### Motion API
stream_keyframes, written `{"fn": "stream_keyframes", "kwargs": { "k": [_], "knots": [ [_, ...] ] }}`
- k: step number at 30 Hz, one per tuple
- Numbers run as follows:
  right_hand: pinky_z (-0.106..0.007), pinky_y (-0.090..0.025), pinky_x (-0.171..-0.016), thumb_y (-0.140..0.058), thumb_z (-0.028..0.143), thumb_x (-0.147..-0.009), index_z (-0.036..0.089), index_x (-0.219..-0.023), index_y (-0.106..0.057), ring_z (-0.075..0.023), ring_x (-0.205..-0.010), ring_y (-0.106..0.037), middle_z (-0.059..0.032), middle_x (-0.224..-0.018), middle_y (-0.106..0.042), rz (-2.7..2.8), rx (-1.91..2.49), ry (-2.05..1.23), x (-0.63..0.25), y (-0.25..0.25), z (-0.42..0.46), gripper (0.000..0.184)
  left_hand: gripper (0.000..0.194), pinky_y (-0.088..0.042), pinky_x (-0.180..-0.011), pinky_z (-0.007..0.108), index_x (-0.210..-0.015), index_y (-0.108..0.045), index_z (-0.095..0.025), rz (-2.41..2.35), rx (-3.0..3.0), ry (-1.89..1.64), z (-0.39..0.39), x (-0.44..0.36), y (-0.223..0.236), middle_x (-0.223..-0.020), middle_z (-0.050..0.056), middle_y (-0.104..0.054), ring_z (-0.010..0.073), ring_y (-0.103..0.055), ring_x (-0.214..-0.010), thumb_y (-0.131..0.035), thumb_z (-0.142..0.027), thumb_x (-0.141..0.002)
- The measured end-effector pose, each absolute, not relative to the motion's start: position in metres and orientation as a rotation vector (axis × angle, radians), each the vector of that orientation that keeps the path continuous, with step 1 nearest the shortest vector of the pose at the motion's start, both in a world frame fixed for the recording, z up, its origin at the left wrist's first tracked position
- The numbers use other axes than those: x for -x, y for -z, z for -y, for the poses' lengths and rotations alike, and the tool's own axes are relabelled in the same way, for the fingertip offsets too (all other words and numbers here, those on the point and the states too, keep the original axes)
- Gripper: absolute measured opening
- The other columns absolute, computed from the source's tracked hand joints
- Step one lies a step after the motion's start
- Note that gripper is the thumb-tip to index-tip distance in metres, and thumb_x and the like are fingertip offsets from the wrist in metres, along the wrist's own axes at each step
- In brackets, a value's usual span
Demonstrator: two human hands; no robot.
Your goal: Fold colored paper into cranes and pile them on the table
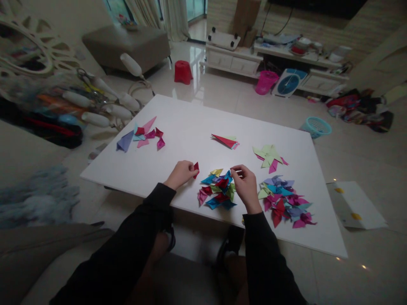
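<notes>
Between the thumb and fingers of my left hand is a small red folded paper piece, raised just off the white table. My right hand is closed in a pinch at the tip of a blue folded paper piece, on the upper right edge of a pile of folded paper pieces. This pile lies between my hands in blue, red, green, yellow and pink. To the right of my right hand is a larger heap of origami pieces, in purple, pink, red and pale green.
On the white table lie a long red folded paper, a pale green star-like paper and scattered pink and purple papers. Beyond stand a red stool, a turquoise basket and a fan.
</notes>
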State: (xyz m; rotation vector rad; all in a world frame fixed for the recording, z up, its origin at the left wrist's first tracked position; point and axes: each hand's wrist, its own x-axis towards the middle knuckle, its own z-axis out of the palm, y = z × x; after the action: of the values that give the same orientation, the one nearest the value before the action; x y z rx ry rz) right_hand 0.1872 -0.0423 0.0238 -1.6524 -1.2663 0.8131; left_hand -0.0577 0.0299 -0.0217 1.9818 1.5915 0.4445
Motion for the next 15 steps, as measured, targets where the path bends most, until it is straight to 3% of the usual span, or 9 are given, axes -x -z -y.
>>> {"fn": "stream_keyframes", "kwargs": {
  "k": [3, 8, 15],
  "knots": [
    [-0.032, -0.050, -0.068, -0.061, 0.040, -0.084, 0.021, -0.083, -0.070, -0.0205, -0.074, -0.065, -0.0058, -0.083, -0.072, 1.280, 1.654, -0.815, -0.186, -0.024, 0.043, 0.021, 0.026, -0.035, -0.061, 0.029, -0.056, -0.054, -0.019, -1.575, -1.993, -0.458, -0.031, 0.050, 0.035, -0.060, 0.001, -0.062, 0.0153, -0.054, -0.061, -0.071, -0.026, -0.075],
    [-0.032, -0.051, -0.068, -0.061, 0.040, -0.083, 0.021, -0.080, -0.068, -0.0204, -0.074, -0.064, -0.0059, -0.084, -0.072, 1.307, 1.644, -0.794, -0.186, -0.027, 0.047, 0.020, 0.003, -0.042, -0.065, 0.027, -0.072, -0.064, -0.018, -1.479, -1.991, -0.473, -0.029, 0.039, 0.050, -0.073, 0.003, -0.070, 0.0170, -0.061, -0.069, -0.066, -0.017, -0.073],
    [-0.032, -0.051, -0.067, -0.060, 0.038, -0.083, 0.021, -0.079, -0.067, -0.0201, -0.074, -0.064, -0.0052, -0.083, -0.072, 1.296, 1.626, -0.797, -0.187, -0.029, 0.049, 0.018, 0.010, -0.046, -0.075, 0.031, -0.082, -0.074, -0.018, -1.547, -2.050, -0.492, -0.027, 0.026, 0.066, -0.085, 0.007, -0.075, 0.0209, -0.066, -0.081, -0.064, -0.019, -0.080]
  ]
}}
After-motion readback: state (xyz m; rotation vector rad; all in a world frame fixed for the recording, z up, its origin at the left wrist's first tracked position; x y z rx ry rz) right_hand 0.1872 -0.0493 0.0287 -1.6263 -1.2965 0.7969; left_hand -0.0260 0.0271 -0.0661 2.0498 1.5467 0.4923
